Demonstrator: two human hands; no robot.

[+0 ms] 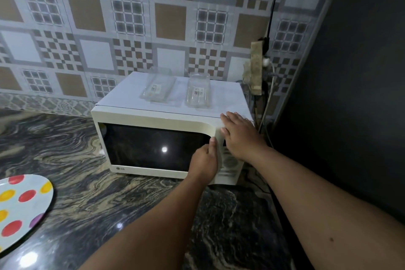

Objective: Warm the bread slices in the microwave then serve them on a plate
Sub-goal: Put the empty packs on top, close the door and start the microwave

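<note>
A white microwave (153, 116) stands on the dark marbled counter, its dark door (153, 147) closed. My left hand (205, 161) grips the right edge of the door, thumb up along the handle. Spread flat, my right hand (238, 133) presses on the microwave's top right corner above the control panel (229, 164). A white plate (24, 208) with red, yellow and purple dots lies at the left edge of the counter. No bread slices are visible; the inside of the microwave is dark.
Two clear plastic containers (157, 89) (198, 92) lie on top of the microwave. A power strip with cables (257, 68) hangs on the tiled wall behind it. A dark wall (350, 94) closes off the right side.
</note>
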